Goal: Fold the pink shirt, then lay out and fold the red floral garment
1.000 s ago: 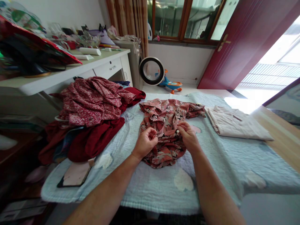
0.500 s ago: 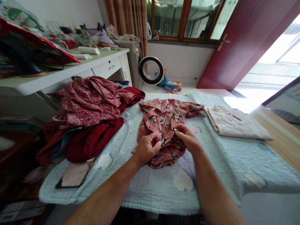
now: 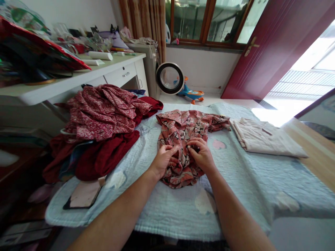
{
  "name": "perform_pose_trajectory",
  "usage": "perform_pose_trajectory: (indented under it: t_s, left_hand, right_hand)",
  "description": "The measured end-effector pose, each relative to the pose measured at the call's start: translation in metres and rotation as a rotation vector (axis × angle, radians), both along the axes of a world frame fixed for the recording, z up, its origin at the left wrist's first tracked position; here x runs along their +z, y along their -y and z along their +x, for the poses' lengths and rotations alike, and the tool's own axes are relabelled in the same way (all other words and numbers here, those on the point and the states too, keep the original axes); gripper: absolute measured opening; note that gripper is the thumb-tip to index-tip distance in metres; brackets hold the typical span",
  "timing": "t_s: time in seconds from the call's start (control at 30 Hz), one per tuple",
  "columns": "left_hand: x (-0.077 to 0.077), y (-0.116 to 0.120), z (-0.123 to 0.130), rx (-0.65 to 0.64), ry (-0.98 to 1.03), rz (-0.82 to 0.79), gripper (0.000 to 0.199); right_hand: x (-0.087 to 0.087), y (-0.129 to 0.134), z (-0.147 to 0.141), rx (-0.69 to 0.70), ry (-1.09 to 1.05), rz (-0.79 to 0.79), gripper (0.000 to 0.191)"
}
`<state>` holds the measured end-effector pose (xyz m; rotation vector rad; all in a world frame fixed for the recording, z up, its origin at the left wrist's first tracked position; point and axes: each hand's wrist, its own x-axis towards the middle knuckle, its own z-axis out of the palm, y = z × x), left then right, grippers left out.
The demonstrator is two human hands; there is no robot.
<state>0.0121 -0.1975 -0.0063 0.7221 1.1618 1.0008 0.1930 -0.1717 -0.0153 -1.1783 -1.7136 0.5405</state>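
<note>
A pink floral shirt (image 3: 183,129) with a dark and pale pattern lies spread on the light blue quilted cover (image 3: 240,181), its collar end toward me and one sleeve stretched to the right. My left hand (image 3: 164,160) pinches the fabric left of the front opening. On the other side of that opening, my right hand (image 3: 200,153) grips the front edge between thumb and fingers. The two hands are a short way apart, both low over the shirt. Folds hide part of the cloth under my fingers.
A heap of red patterned clothes (image 3: 102,111) and a dark red garment (image 3: 110,157) lie at the left, near a phone-like pink case (image 3: 85,194). A folded cream garment (image 3: 267,136) rests at the right. Beyond the table are an open washer door (image 3: 170,78) and a blue toy (image 3: 191,93).
My right hand has shifted left, closer to the left hand. The left hand has moved slightly left and turned, with its fingers now under the cloth. The view has shifted slightly.
</note>
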Motion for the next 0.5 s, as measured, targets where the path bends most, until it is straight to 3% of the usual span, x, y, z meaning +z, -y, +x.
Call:
perform_pose_trajectory:
  t_s: [0.13, 0.3, 0.5]
  left_hand:
    - [-0.005, -0.007, 0.002, 0.005, -0.024, -0.007, 0.042]
    - [-0.012, -0.015, 0.003, -0.005, 0.013, -0.018, 0.029]
    - [0.005, -0.021, 0.004, -0.019, 0.091, -0.195, 0.024]
  right_hand:
    - [0.000, 0.004, -0.010, -0.089, 0.118, 0.112, 0.012]
    - [0.000, 0.006, -0.015, -0.188, 0.163, 0.143, 0.013]
    - [0.000, 0.003, -0.012, -0.205, 0.127, 0.165, 0.014]
